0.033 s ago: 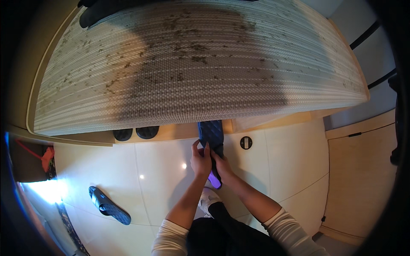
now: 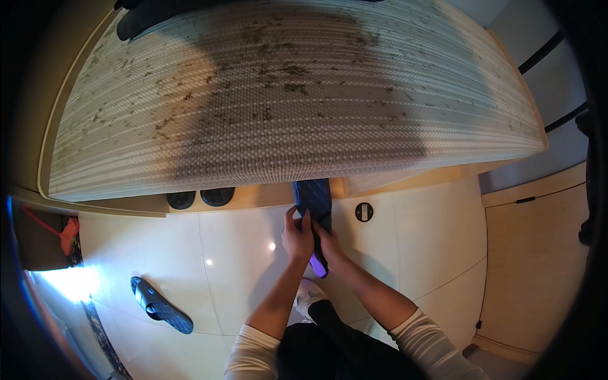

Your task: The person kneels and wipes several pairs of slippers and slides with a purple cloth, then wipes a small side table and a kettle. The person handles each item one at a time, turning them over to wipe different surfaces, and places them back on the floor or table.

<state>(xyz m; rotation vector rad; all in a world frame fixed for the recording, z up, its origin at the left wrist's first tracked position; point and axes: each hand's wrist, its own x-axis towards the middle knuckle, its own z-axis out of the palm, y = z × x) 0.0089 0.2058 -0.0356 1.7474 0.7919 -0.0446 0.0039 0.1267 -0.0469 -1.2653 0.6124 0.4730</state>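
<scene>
I have the left hand (image 2: 297, 243) and right hand (image 2: 330, 249) both wrapped around the dark slipper (image 2: 313, 194) at the six o'clock edge of the bench (image 2: 297, 114), and I'd balance their squeeze so it doesn't twist.

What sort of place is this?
Probably a room in a home, perhaps an entryway or bedroom: a broad woven-covered bench or bed, dark footwear under its front edge, and a lone slipper on the pale tiled floor.
</scene>
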